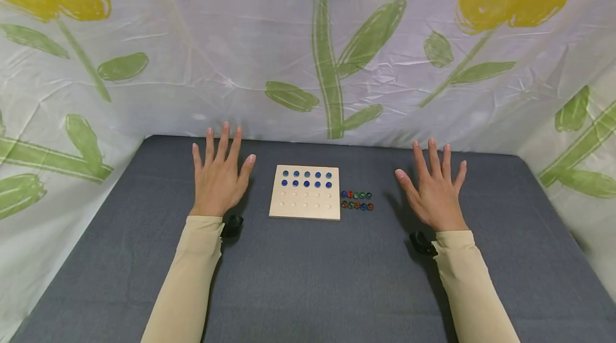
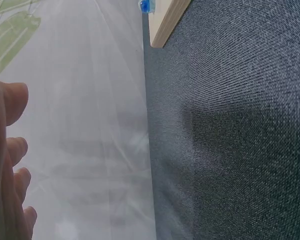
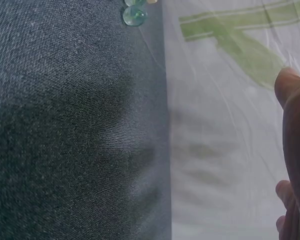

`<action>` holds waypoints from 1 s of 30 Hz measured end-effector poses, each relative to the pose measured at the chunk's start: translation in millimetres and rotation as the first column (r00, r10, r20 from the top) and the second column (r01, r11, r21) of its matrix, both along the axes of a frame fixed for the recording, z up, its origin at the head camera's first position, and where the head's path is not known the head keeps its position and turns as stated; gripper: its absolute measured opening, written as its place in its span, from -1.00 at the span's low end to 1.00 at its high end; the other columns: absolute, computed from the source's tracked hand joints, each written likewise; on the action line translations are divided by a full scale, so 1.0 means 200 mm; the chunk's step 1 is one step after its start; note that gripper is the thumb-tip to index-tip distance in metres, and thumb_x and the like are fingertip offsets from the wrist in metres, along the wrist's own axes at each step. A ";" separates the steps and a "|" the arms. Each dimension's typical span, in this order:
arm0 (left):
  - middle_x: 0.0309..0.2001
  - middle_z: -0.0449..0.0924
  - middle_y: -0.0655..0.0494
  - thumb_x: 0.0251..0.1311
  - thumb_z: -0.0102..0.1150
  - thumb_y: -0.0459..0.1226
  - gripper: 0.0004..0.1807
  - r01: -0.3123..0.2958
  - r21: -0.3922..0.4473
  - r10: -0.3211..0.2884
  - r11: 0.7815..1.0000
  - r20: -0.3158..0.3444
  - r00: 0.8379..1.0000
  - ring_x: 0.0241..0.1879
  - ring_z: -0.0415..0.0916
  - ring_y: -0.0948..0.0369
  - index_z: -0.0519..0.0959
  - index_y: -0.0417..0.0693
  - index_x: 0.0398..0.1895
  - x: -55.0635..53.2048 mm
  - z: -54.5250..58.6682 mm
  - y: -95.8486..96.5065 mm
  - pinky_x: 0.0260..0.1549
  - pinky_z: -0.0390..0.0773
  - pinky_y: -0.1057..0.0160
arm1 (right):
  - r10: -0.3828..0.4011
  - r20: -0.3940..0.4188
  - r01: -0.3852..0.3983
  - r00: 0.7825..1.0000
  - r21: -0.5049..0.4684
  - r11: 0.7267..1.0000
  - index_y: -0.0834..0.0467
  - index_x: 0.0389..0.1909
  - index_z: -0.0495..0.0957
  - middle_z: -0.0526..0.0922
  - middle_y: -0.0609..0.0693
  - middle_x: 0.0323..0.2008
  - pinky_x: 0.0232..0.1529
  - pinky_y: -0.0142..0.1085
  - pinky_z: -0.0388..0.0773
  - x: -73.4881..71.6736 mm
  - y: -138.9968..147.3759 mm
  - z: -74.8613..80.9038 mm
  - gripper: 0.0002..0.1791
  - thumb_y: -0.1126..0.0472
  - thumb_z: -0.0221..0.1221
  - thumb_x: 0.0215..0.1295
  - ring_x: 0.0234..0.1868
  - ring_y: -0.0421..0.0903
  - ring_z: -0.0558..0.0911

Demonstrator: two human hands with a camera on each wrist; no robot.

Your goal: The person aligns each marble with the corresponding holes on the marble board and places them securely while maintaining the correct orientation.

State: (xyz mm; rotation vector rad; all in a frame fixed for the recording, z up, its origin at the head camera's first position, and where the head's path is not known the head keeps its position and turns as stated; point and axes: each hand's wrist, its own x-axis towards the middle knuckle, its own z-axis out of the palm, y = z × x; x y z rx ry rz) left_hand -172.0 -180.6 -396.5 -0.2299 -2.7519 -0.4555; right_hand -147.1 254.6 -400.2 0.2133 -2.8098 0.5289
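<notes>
Grey cloth (image 1: 308, 279) bears a board (image 1: 300, 212) with 10 blue marbles (image 1: 306, 184) in hollows (image 1: 306, 195), hands (image 1: 215, 183) (image 1: 438, 198) outspread.

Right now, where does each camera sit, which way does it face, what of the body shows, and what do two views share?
Head: on the head, facing forward and down at board, loose marbles, table and sheet; left hand, right hand and sleeves show.
Left wrist: on that wrist, facing table and sheet, the board's corner at top; part of the left hand shows.
Right wrist: on that wrist, facing table and sheet, green marbles at top; part of the right hand shows.
Shared: board in head and left wrist.
</notes>
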 end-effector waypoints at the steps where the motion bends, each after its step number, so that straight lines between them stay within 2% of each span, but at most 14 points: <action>1: 0.65 -0.27 -0.02 0.58 -0.28 0.14 -0.25 0.001 0.002 -0.001 1.000 0.000 1.000 0.60 -0.42 -0.14 -0.04 0.01 0.66 0.00 0.00 0.00 0.46 -0.47 -0.27 | -0.001 0.001 0.001 1.000 0.000 1.000 -0.04 0.67 -0.16 -0.26 0.18 0.63 0.39 0.34 -0.64 0.00 0.00 0.00 -0.14 -0.36 -0.19 0.55 0.59 0.14 -0.48; 8: 0.64 -0.22 -0.06 0.58 -0.24 0.13 -0.25 0.003 0.000 -0.003 1.000 0.000 1.000 0.60 -0.38 -0.15 -0.01 -0.02 0.66 0.00 0.01 0.01 0.46 -0.40 -0.31 | 0.006 -0.010 -0.006 1.000 -0.006 1.000 -0.03 0.66 -0.12 -0.22 0.18 0.63 0.40 0.34 -0.60 0.00 0.00 0.00 -0.15 -0.35 -0.16 0.55 0.61 0.16 -0.39; 16: 0.61 -0.08 -0.15 0.57 -0.18 0.12 -0.24 0.017 0.011 -0.017 1.000 0.025 1.000 0.59 -0.26 -0.18 0.05 -0.09 0.64 0.00 0.01 0.01 0.48 -0.31 -0.29 | 0.015 -0.033 -0.015 0.999 -0.024 1.000 0.05 0.64 0.00 -0.04 0.28 0.59 0.40 0.40 -0.50 0.00 -0.01 0.00 -0.17 -0.31 -0.11 0.55 0.60 0.26 -0.22; 24: 0.48 0.23 -0.30 0.48 0.11 -0.05 -0.30 0.062 0.019 -0.063 0.998 0.071 0.995 0.50 0.07 -0.25 0.28 -0.29 0.50 0.00 0.02 0.01 0.44 0.02 -0.30 | 0.039 -0.107 -0.045 0.993 -0.047 0.998 0.18 0.55 0.20 0.21 0.32 0.47 0.36 0.43 -0.24 0.00 -0.02 0.01 -0.25 -0.20 0.01 0.56 0.48 0.34 0.11; 30: 0.42 0.33 -0.31 0.46 0.15 -0.07 -0.35 0.114 0.031 -0.117 0.993 0.130 0.985 0.43 0.23 -0.23 0.36 -0.30 0.45 0.01 0.03 0.04 0.38 0.21 -0.25 | 0.027 -0.113 -0.036 0.993 -0.083 0.996 0.25 0.47 0.31 0.37 0.37 0.33 0.25 0.38 -0.08 0.01 -0.03 0.02 -0.31 -0.14 0.04 0.56 0.31 0.40 0.28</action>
